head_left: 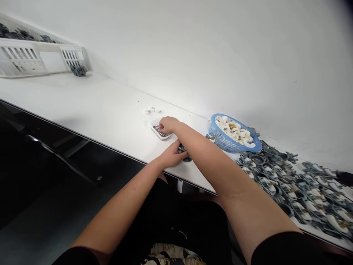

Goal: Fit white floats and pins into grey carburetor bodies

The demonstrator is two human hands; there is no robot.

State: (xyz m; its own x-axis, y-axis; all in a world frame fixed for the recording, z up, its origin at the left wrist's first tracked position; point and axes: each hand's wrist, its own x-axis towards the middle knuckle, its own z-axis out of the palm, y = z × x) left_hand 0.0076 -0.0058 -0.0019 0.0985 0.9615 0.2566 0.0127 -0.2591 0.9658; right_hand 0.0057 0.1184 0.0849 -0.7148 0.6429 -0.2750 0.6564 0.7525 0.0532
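Head camera's got a white slotted plastic crate (52, 62) way off left, dark pieces inside, and a dark grey lump (79, 71) sitting right by it on the white tabletop (110, 114). Next along, some tiny white bits (151, 109), then a small white tray (155, 133) of thin metal pieces (157, 129). The right hand's (168, 125) dipping into that, fingers curled down; can't tell if they've pinched anything. Left hand's (172, 155) just beside, fingers closed round a dark grey part (181, 149), half hidden by the right forearm. Further right: blue mesh basket (224, 141) full of whitish pieces (234, 130), then loads of grey-and-white assemblies (286, 180).
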